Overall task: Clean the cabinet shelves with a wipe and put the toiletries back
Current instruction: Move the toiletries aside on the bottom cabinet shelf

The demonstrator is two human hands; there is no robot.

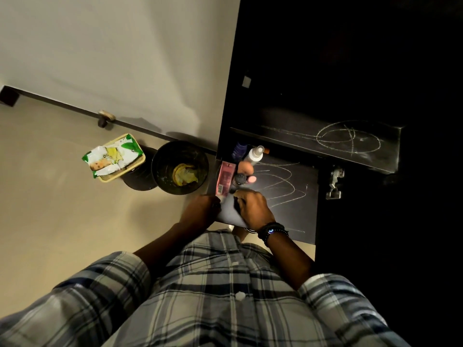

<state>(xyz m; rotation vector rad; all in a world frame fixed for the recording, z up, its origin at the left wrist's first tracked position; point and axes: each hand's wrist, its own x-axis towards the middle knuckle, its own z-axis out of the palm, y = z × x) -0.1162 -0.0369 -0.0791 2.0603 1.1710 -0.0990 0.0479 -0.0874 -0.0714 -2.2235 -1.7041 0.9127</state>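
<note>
Far left on the pale tiled floor [50, 221] lies wide open room, bounded by a dark skirting strip [62, 107] along the cream wall. Beside it a green-and-white pack of baby wipes [110, 156] sits in a yellowish woven basket [139, 160], which rests on a dark round container. Just right stands a black round bin [160, 169] with a crumpled yellow-stained wipe [185, 174] inside, close against the cabinet's left edge.

Of the two hands, the left hand [203, 209] curls round the pale cap end of a pink plastic tube [226, 177] at the lower shelf's front left corner. The right hand [253, 206], beaded bands on its wrist, rests on that dark lower shelf [295, 209] with fingers bent over something dark; whether it grips it I cannot tell.

Behind the hands, crowding the shelf's left end, stand a purple bottle [240, 149], a white spray bottle [255, 154], a peach egg-shaped sponge [245, 167] and a dark-capped bottle [240, 179]. Rightward the shelf is bare but for chalky scribbles. The dark upper shelf [300, 128] carries a chalky circle, and a metal hinge [334, 181] sits on the right wall.
</note>
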